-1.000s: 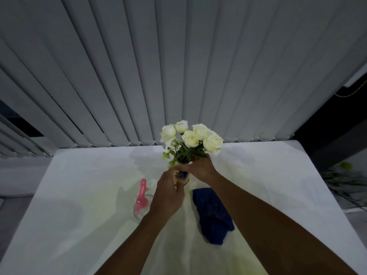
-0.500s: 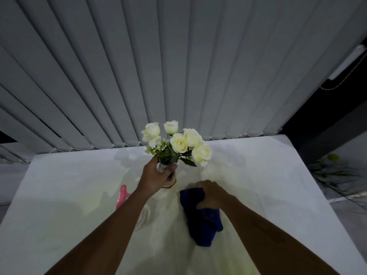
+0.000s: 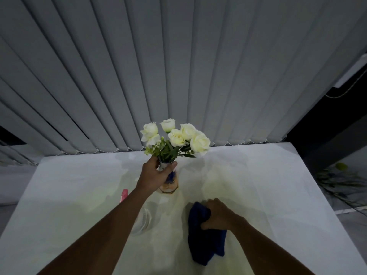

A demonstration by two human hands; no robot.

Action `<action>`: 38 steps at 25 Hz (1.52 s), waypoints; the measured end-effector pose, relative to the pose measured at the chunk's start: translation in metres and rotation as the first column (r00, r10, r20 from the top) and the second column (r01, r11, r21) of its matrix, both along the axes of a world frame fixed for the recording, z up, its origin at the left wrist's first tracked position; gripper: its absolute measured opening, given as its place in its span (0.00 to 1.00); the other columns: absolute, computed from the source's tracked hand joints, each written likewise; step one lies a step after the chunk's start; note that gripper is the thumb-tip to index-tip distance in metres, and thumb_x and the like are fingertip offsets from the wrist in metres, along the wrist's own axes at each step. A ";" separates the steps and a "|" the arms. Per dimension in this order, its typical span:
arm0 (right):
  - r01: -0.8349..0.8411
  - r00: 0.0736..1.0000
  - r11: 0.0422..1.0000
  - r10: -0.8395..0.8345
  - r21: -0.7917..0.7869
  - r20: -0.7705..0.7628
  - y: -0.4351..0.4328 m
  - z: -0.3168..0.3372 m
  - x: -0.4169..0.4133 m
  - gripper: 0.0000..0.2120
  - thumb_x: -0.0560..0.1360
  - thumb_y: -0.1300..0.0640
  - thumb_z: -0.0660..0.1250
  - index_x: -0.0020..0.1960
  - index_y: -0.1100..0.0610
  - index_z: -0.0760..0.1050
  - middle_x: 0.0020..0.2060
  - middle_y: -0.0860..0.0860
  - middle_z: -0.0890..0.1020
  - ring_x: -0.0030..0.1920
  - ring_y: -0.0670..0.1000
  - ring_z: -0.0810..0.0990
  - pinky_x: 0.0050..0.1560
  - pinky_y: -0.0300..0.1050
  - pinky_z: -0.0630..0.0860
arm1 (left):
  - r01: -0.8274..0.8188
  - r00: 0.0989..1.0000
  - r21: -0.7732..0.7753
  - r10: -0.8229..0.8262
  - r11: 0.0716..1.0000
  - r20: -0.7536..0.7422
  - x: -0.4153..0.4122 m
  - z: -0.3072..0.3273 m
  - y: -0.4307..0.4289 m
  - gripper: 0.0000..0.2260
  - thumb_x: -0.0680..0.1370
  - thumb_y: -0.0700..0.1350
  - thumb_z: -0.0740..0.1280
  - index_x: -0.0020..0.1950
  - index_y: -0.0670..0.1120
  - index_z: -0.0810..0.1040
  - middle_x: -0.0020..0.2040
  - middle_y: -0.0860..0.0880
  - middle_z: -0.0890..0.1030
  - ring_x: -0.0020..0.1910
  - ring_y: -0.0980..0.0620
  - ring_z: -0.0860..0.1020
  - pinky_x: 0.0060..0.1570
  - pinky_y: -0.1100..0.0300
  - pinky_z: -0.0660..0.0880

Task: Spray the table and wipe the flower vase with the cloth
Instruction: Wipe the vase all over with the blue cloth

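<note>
Flower vase [image 3: 170, 181]: narrow neck, blue pattern, tan base, stands upright on white table [image 3: 258, 195], holds white roses [image 3: 178, 135] with green leaves
Cloth [image 3: 205, 243]: dark blue, crumpled, lies on table right of vase, nearer to camera
Spray bottle [image 3: 144, 219]: clear body, pink head, lies left of cloth, partly hidden behind forearm

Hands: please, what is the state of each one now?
Left hand: closed around the vase neck.
Right hand: closed on the cloth.
</note>
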State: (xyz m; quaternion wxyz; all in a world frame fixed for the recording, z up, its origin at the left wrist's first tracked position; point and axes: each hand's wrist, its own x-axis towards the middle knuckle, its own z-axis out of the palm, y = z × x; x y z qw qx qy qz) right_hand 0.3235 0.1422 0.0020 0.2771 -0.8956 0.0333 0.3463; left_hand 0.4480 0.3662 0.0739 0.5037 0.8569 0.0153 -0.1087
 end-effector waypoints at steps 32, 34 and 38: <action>-0.183 0.162 0.973 0.171 -0.141 0.972 0.079 0.172 0.008 0.20 0.78 0.56 0.64 0.70 0.57 0.73 0.68 0.52 0.76 0.68 0.56 0.75 0.68 0.58 0.74 | -0.105 0.942 -0.124 0.138 0.987 0.306 0.024 0.255 -0.013 0.26 0.62 0.74 0.69 0.43 0.53 0.86 0.44 0.53 0.88 0.46 0.48 0.86 0.51 0.44 0.85; -0.100 0.127 0.986 0.148 -0.135 0.981 0.084 0.188 0.015 0.20 0.75 0.58 0.66 0.66 0.59 0.77 0.64 0.53 0.79 0.63 0.57 0.77 0.65 0.54 0.75 | -0.079 0.929 -0.048 0.091 0.996 0.359 0.018 0.258 -0.021 0.29 0.63 0.75 0.67 0.44 0.52 0.86 0.44 0.52 0.87 0.46 0.48 0.85 0.52 0.46 0.84; 0.078 0.012 0.990 0.113 -0.114 0.993 0.096 0.245 0.039 0.12 0.72 0.56 0.67 0.53 0.59 0.80 0.51 0.55 0.82 0.51 0.58 0.77 0.57 0.50 0.74 | -0.026 0.914 0.057 0.001 0.998 0.405 0.011 0.267 -0.032 0.32 0.64 0.77 0.65 0.45 0.51 0.86 0.48 0.50 0.87 0.49 0.46 0.84 0.53 0.49 0.81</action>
